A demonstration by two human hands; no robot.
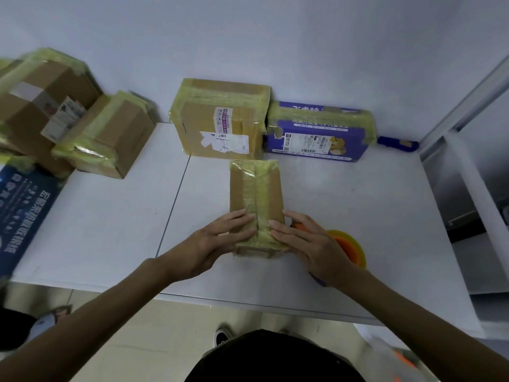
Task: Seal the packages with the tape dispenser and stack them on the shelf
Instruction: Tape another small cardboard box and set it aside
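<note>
Lengthwise, yellowish tape (255, 188) on brown package (237, 194)

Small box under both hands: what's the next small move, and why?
Probably press the tape down over the near edge: left hand and right hand press on the small box, tape already covers its seam, and the tape dispenser lies aside.
</note>
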